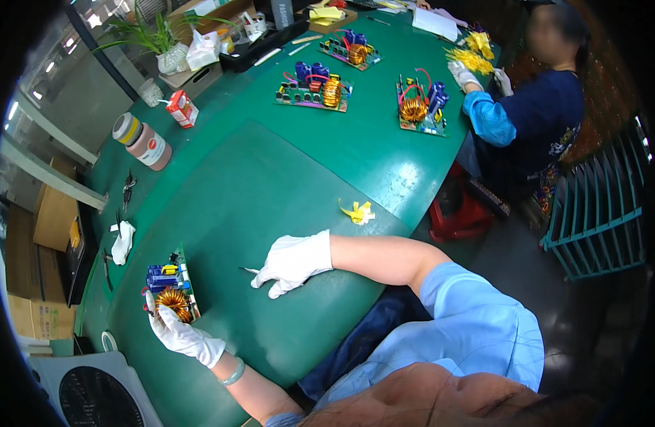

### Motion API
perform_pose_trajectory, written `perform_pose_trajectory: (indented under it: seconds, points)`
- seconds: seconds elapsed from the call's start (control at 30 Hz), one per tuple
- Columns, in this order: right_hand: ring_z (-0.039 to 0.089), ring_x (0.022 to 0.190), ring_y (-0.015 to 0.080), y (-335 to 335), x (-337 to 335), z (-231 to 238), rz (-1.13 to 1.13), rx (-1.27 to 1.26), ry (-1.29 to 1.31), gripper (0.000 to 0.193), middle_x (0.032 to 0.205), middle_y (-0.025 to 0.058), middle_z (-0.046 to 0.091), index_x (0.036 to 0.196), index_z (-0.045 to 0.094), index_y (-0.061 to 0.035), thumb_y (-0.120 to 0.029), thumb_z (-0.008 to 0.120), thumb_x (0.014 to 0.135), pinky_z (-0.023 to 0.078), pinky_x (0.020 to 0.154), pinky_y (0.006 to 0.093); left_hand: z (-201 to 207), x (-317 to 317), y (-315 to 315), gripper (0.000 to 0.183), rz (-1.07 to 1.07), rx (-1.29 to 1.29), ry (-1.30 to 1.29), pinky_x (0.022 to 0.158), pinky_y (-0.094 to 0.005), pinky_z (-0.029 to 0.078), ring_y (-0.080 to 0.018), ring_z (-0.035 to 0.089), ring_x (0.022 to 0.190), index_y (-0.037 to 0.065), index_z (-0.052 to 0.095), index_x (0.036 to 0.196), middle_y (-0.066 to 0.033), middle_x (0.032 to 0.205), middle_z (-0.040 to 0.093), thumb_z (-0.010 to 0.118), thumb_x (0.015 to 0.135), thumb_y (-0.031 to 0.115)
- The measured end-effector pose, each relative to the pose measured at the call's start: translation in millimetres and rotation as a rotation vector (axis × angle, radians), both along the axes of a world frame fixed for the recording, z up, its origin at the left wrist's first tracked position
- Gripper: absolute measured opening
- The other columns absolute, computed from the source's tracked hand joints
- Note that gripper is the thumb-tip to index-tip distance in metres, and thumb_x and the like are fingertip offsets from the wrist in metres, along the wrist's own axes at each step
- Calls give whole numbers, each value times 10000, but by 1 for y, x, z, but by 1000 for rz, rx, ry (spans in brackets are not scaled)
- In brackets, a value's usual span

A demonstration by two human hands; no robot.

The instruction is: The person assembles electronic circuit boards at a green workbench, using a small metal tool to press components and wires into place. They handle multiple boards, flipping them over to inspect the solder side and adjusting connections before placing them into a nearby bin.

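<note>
My left hand (187, 337), in a white glove, grips the near end of a circuit board (188, 285) beside its copper-wound coil (172, 304). The board carries blue cylindrical capacitors (162, 277) and looks tilted on the green mat. To the right of it, my right hand (296, 263), also gloved in white, is closed over the mat. A thin tool with a dark pointed tip (248, 270) pokes out from its fingers; the rest of the tool is hidden, so its exact kind is unclear. Tip and board are apart.
Crumpled yellow scraps (358, 212) lie beyond my right forearm. Several similar boards (315, 89) stand farther back. Pliers (129, 186), a pink bottle (144, 142) and a drink carton (182, 109) line the left side. A co-worker (526, 99) sits at the far right, gloved hands near yellow pieces.
</note>
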State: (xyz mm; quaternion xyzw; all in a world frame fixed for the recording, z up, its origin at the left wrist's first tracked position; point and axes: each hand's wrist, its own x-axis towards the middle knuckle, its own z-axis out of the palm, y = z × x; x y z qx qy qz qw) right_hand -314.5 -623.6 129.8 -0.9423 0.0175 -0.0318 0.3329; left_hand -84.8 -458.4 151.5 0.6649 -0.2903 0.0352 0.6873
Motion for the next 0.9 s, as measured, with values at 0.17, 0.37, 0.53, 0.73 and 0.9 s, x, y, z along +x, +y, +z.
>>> perform_pose_trajectory:
  seconds: [0.17,0.37,0.53,0.73,0.9]
  points:
    - [638,639,374,-2,-1,-8,15,26,-38,421,734,165,679,1269,673,-135,-307,657,886,483,618,474,-6,0,2,396,29,58,-39,1092,-352,410,-222,559,1226,-65,576,1349,-149,1383,590,521,1055,194]
    - [675,760,380,-2,-8,14,6,37,90,487,830,199,710,1285,682,-124,-254,633,818,516,721,478,-3,-4,-3,407,-10,18,24,1090,-354,413,-226,562,1217,-53,577,1359,-146,1391,583,532,1048,206]
    - [679,797,395,-2,-8,16,20,94,73,507,869,203,715,1312,664,-119,-279,650,831,521,755,489,-5,-1,-4,401,3,14,11,1088,-356,415,-227,561,1219,-39,594,1353,-139,1391,585,539,1041,206]
    - [677,750,390,-1,-8,15,34,13,36,494,821,207,704,1297,663,-105,-225,607,820,515,712,494,-10,4,-2,387,-16,17,8,1050,-350,451,-212,577,1187,-17,607,1350,-119,1383,592,550,1036,201]
    - [594,573,345,-2,-7,8,43,-20,-33,432,651,158,626,1315,633,-123,-217,596,895,453,585,472,-8,1,-3,391,-30,-19,41,1022,-333,466,-199,587,1167,-23,606,1346,-106,1381,602,560,1032,206]
